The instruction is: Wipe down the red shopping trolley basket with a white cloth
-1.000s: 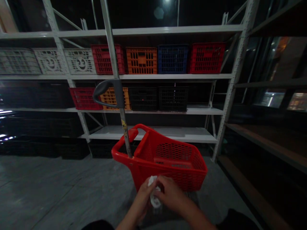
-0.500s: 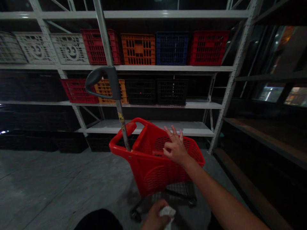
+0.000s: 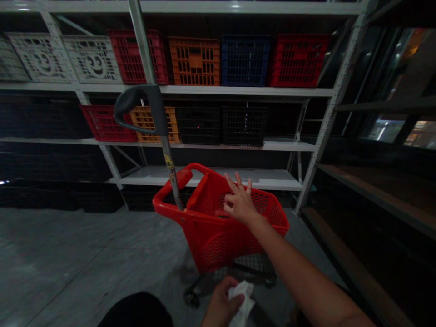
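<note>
1. A crumpled white tissue-like piece (image 3: 244,299) is sitting low in the view, just this side of a red shopping cart (image 3: 204,250); its long axis is running up from the bottom edge and leaning slightly right, its upper end pointing toward the cart.
2. The left hand (image 3: 223,305) is pinching the white piece along its left side, thumb lying across the front, fingers curling behind.
3. The right hand (image 3: 240,204) is reaching out over the cart, three fingers rising and spreading while thumb and forefinger are curling together; whether they are holding anything small, or the hand is touching the cart, cannot be told.
4. The cart is standing lengthwise across the view, its push bar facing left and its basket end pointing right.
5. A metal pole (image 3: 141,45) with a looped grey handle (image 3: 157,109) is rising beside the push bar, tilting left.
6. Behind, a white rack (image 3: 245,92) is bearing rows of crates, an orange crate (image 3: 195,61) and a blue crate (image 3: 245,61) among them.
7. A second ago both hands were meeting at the white piece; now the left alone is holding it, and more of its surface is showing.
</note>
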Motion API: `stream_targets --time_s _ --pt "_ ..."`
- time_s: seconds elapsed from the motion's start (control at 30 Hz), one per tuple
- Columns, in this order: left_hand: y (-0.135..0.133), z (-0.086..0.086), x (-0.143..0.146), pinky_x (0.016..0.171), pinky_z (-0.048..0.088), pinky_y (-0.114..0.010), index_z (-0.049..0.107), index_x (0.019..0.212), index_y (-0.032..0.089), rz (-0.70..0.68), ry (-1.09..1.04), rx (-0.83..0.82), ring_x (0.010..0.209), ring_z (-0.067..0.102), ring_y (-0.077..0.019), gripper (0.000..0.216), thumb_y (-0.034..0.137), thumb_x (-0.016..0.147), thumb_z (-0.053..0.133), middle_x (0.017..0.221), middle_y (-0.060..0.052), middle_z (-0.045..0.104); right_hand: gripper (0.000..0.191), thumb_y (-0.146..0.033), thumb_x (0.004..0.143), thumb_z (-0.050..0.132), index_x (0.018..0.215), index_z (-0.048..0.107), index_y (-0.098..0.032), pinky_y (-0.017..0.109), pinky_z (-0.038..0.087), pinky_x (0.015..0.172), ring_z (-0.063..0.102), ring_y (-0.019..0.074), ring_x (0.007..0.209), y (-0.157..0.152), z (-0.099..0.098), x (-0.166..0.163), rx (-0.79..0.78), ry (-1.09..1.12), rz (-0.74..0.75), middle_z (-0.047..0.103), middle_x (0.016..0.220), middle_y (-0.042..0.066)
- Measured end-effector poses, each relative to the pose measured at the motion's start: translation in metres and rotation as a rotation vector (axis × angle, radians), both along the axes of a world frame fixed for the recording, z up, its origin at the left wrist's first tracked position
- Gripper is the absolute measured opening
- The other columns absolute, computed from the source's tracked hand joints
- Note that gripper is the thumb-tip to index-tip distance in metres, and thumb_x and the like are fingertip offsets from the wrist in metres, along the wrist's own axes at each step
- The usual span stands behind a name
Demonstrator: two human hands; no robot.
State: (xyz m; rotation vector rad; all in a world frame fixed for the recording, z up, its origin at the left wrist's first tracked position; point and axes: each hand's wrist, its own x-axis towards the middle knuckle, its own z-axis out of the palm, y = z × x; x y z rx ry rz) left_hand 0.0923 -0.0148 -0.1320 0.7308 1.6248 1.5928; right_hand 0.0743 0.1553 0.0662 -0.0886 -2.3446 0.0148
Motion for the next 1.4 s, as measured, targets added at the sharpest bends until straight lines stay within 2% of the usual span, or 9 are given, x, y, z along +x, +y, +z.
stream_targets --time_s 0.17,0.27,0.43,0.57,0.73,0.93,1.1,1.27,1.4 --pt "0.000 0.009 -0.005 0.058 0.038 -0.023 0.059 0.068 0.014 0.029 -0.067 0.049 0.060 0.050 -0.0123 0.036 0.046 0.054 0.069 0.063 0.000 0.059 0.013 -0.016 0.068 0.054 0.056 0.056 -0.017 0.061 -0.010 0.098 -0.002 0.0305 0.134 0.001 -0.006 0.005 -0.045 0.003 0.001 0.010 0.147 -0.006" --pt "-0.006 0.023 -0.011 0.059 0.040 -0.023 0.062 0.069 0.014 0.103 -0.099 0.067 0.060 0.052 -0.0129 0.035 0.047 0.057 0.067 0.063 -0.001 0.061 0.014 -0.020 0.073 0.053 0.059 0.057 -0.018 0.059 -0.001 0.101 0.009 0.0292 0.134 -0.002 -0.026 0.019 -0.164 0.009 0.062 0.023 0.145 -0.001" --pt "-0.020 0.055 -0.027 0.064 0.044 -0.025 0.066 0.084 0.014 0.227 -0.107 0.065 0.072 0.058 -0.0176 0.038 0.045 0.062 0.066 0.080 -0.006 0.066 0.018 -0.027 0.084 0.045 0.078 0.060 -0.020 0.035 0.039 0.088 0.052 0.0185 0.101 -0.033 -0.086 0.067 -0.744 0.069 0.211 0.059 0.105 0.008" --pt "-0.023 0.068 -0.033 0.062 0.044 -0.023 0.063 0.082 0.015 0.250 -0.095 0.094 0.069 0.058 -0.0153 0.034 0.042 0.062 0.067 0.077 -0.003 0.065 0.012 -0.027 0.070 0.062 0.079 0.057 -0.020 0.024 0.042 0.066 0.052 0.0148 0.073 -0.070 -0.119 0.098 -1.056 0.051 0.206 0.055 0.079 0.002" --pt "-0.021 0.080 -0.021 0.063 0.045 -0.024 0.060 0.088 0.015 0.212 -0.160 0.120 0.070 0.058 -0.0160 0.040 0.034 0.055 0.074 0.082 -0.005 0.065 0.038 -0.027 0.067 0.063 0.102 0.051 -0.022 0.021 0.039 0.055 0.050 0.0120 0.063 -0.085 -0.127 0.098 -1.379 0.119 0.147 0.057 0.085 0.001" --pt "-0.029 0.097 -0.012 0.075 0.046 -0.032 0.055 0.109 0.019 0.099 -0.425 0.249 0.092 0.058 -0.0232 0.053 0.023 0.057 0.065 0.110 -0.010 0.060 0.021 -0.034 0.067 0.066 0.077 0.055 -0.019 0.021 0.035 0.053 0.045 0.0104 0.057 -0.072 -0.138 0.097 -1.494 0.028 0.316 0.051 0.066 -0.003" --pt "-0.030 0.087 -0.014 0.068 0.045 -0.029 0.061 0.089 0.014 0.111 -0.440 0.148 0.073 0.059 -0.0173 0.040 0.021 0.051 0.070 0.089 -0.008 0.065 0.030 -0.046 0.068 0.065 0.067 0.056 -0.017 0.024 0.039 0.062 0.049 0.0141 0.067 -0.071 -0.144 0.101 -1.638 0.054 0.442 0.053 0.070 0.000" --pt "-0.027 0.076 -0.020 0.052 0.039 -0.021 0.054 0.070 0.015 0.225 -0.262 0.051 0.051 0.050 -0.0091 0.031 0.035 0.056 0.072 0.060 0.001 0.058 0.050 -0.064 0.072 0.049 0.093 0.059 -0.020 0.029 0.043 0.068 0.058 0.0180 0.077 -0.075 -0.147 0.099 -1.905 0.081 0.410 0.061 0.086 0.006" --pt "-0.030 0.074 -0.025 0.051 0.038 -0.019 0.051 0.071 0.016 0.207 -0.140 0.073 0.051 0.048 -0.0083 0.033 0.042 0.060 0.069 0.059 0.003 0.056 0.066 -0.061 0.056 0.067 0.108 0.056 -0.022 0.032 0.042 0.077 0.056 0.0223 0.091 -0.076 -0.151 0.098 -1.751 0.066 0.475 0.060 0.100 0.008"
